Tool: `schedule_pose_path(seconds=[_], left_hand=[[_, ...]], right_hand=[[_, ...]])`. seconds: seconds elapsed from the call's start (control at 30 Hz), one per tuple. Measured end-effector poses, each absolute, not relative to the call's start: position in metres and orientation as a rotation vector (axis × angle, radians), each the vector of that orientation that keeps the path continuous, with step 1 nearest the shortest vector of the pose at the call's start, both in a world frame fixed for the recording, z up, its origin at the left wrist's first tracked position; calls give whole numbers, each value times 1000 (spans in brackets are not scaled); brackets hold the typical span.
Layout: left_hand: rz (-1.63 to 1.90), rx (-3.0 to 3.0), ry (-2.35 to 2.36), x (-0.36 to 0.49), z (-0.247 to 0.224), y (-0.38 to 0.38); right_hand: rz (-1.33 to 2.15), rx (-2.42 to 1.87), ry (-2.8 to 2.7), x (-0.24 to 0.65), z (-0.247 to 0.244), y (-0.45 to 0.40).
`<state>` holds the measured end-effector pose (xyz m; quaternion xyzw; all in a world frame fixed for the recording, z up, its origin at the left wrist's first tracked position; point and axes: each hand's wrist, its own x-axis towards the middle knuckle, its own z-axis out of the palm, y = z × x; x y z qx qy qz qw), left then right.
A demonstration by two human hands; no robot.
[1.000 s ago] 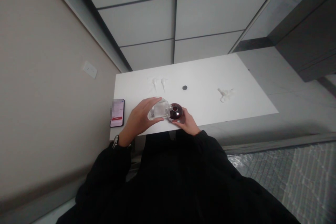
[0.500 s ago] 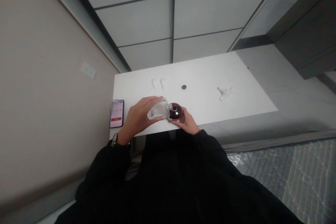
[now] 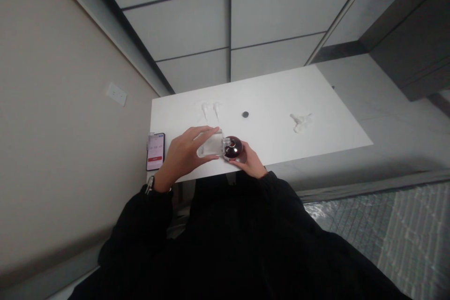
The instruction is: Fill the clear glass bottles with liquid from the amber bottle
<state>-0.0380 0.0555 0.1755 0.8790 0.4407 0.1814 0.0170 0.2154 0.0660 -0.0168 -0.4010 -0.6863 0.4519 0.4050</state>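
Note:
My left hand [image 3: 188, 152] is closed round a clear bottle [image 3: 212, 144], which is tipped on its side with its neck pointing right. That neck meets the top of a dark reddish-brown bottle [image 3: 233, 148], where the mouth of the lower one is hidden. My right hand [image 3: 250, 161] grips the dark bottle from its right side, fingers partly behind it. Beyond my hands two white pump heads [image 3: 211, 108] lie side by side on the table. A small dark round cap [image 3: 245, 114] lies to their right.
A phone [image 3: 155, 152] with a lit screen lies at the left end of the white table [image 3: 267, 98]. Toward the right are white crumpled-looking pieces [image 3: 300, 122]. A wall with a socket [image 3: 116, 94] borders the left, and panelled doors [image 3: 197, 23] stand behind.
Both hands keep their hold on the two bottles, with the clear one still tipped against the dark one. The whole view has shifted slightly; nothing on the table has moved.

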Motion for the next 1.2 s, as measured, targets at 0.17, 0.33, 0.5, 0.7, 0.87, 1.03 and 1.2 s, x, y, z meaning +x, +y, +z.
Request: schedule_pose_path(seconds=[0.17,0.33,0.5,0.7,0.87,1.03,1.2], left_hand=[[535,2750,1359,-37,179,58],[530,2757,1353,-37,180,59],[504,2737,1370,-38,184,57],[496,2776,1364,-38,190,58],[471,2784,1351,-38,194,59],[437,2798,1365,-39,199,59],[412,2825,1362,-40,204,59]], right_hand=[[1146,-1016,-1728,215,-17,66],[1158,-1020,-1732,215,-16,66],[1160,-1027,-1732,215,-12,66],[1169,-1020,-1717,214,-12,66],[1158,-1022,-1731,215,-13,66],[1151,-1016,-1727,215,-13,65],[1155,-1018,-1726,214,-13,65]])
